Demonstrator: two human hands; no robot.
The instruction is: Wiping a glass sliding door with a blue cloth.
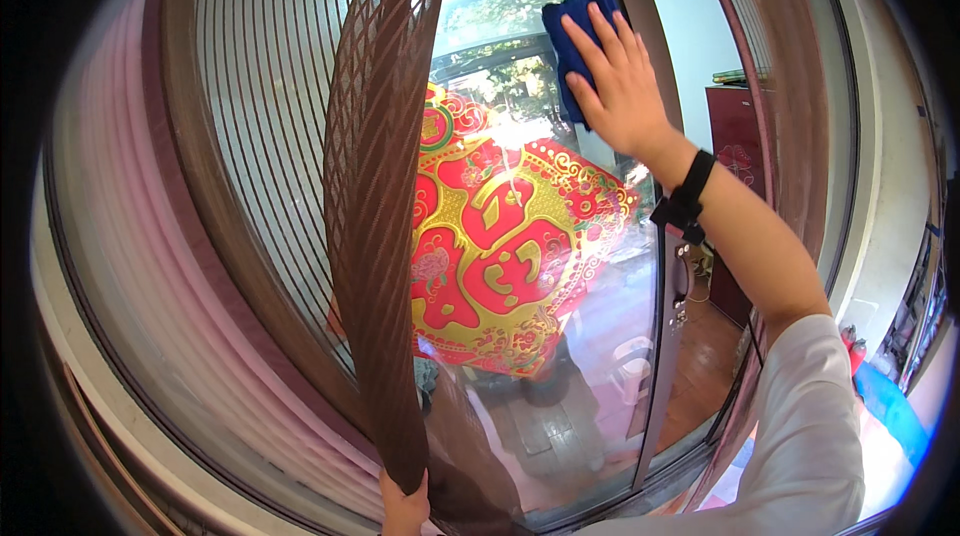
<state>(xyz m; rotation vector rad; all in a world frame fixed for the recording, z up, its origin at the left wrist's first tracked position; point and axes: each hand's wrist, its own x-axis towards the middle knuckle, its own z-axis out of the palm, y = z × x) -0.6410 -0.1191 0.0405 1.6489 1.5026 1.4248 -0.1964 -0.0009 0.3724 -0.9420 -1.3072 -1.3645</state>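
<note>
My right hand (619, 85), with a black band on its wrist, presses a dark blue cloth (566, 48) flat against the upper right of a glass door pane (525, 416), by the dark frame. Its fingers are spread over the cloth. Low in the view, my left hand (405, 502) grips the lower part of a brown mesh curtain (382, 236), gathered into a long twisted bundle; part of its fingers is hidden by the fabric. A red and gold decoration (502, 258) with a large character shows on the pane, below the cloth.
A handle and lock (681, 281) sit on the door's dark frame. Through the gap at right stands a dark red cabinet (731, 130) on a tiled floor. Pink curtain folds (142, 198) hang at the left. A blue object (892, 401) lies at the far right, beyond my sleeve.
</note>
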